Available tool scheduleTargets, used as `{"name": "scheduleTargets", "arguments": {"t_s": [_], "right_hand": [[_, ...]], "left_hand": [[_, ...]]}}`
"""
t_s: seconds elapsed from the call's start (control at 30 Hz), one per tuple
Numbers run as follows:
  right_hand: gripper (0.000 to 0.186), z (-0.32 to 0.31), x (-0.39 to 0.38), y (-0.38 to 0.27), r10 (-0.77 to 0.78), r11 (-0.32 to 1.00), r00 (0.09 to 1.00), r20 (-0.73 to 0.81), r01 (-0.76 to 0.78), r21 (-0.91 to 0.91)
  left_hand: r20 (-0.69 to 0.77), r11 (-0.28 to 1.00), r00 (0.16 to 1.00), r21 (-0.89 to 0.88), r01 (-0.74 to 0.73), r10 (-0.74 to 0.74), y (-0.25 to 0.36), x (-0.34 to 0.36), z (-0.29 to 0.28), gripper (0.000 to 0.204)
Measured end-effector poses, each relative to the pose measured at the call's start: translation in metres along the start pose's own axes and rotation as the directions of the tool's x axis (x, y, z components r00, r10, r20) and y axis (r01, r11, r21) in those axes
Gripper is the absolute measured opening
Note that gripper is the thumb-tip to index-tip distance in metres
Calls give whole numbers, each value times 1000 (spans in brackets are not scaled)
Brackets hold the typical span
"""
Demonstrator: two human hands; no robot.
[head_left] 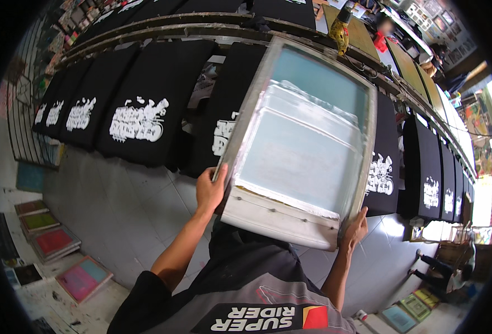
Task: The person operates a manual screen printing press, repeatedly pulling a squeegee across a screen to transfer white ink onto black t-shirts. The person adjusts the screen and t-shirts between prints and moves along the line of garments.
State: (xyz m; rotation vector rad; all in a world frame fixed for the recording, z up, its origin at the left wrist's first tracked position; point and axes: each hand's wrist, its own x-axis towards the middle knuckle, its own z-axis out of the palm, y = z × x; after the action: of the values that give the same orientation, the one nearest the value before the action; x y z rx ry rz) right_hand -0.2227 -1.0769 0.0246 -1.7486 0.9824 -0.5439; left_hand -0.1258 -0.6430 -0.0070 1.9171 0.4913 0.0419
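Shirt lettering (260,318): bold white capitals on a black panel of the wearer's grey-and-black shirt, upside down from this view, beside a red-and-yellow emblem (315,317).
Garment prints (137,122): chunky white letters and small figures, repeated along the row; the lettering is too stylised and small to read surely.
Framed screen (304,156): tilted in front of the wearer's body, held between both hands, its upper part over the row of black garments (162,72) — whether it touches them cannot be told. Its mesh is pale blue with white smears; a pale bar (279,211) with dark studs crosses the lower end.
Left hand (210,189): closed on the screen's left edge, thumb above, other fingers partly hidden.
Right hand (355,228): closed round the lower right edge, fingertips up along its side — the rest is hidden.
Floor (123,195): grey tiles, glossy.
Floor edges: coloured frames (84,278) at lower left, others at lower right.
Behind: a yellow tool (340,39) near the screen's top; pictures (435,16) on the wall.
Far right: a person (452,275) in dark trousers.
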Motion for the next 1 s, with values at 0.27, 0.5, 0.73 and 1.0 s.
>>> {"name": "scheduleTargets", "arguments": {"t_s": [0.27,0.5,0.73,1.0], "right_hand": [[58,-161,74,53,-43,999,982,-184,46,11],[60,-221,130,72,21,999,981,-194,-26,-25],[64,-240,213,94,-45,996,988,-150,33,-81],[66,-198,281,89,-78,990,997,-3,77,-114]], "left_hand": [[166,999,985,-1,47,-47,53,-115,133,66],[118,1000,993,7,-4,3,47,-175,217,64],[35,1000,999,11,-2,1,54,-192,259,62],[-70,1000,997,23,-9,11,60,-163,278,62]]}}
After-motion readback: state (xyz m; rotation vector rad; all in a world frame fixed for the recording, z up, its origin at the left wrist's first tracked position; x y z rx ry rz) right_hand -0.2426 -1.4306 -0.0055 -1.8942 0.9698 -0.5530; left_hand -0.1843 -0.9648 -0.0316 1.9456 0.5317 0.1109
